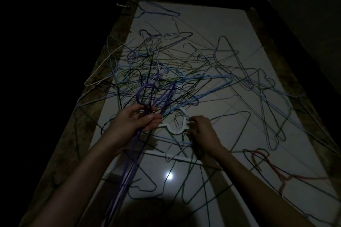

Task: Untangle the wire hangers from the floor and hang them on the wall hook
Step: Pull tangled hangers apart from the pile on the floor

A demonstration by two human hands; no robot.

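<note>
Dozens of wire hangers (166, 72) sprawled in a knot across the pale tiled floor (212, 22), dim light throughout. Left hand (136, 121) raised over the pile, fingers (150, 117) curled round a gathered bunch of purple hangers (147, 94), hooks up, long wires trailing back along the forearm. Right hand (203, 131) low at the tangle's near edge, fingers curled at thin wires next to a white plastic hanger (175, 127); probably pinching one, though too dark to confirm.

Step in hand judged as freeing the next hanger to add to the bunch. Best done by tracing one wire to its hook, lifting slowly by the neck, and rotating it out of crossing loops rather than pulling straight; bunch to be kept clear above the pile to avoid re-snagging.

No containers seen. Wall hook not in view. Pink hanger (267, 164) apart at lower right. Most of the pile untouched; task judged early.
</note>
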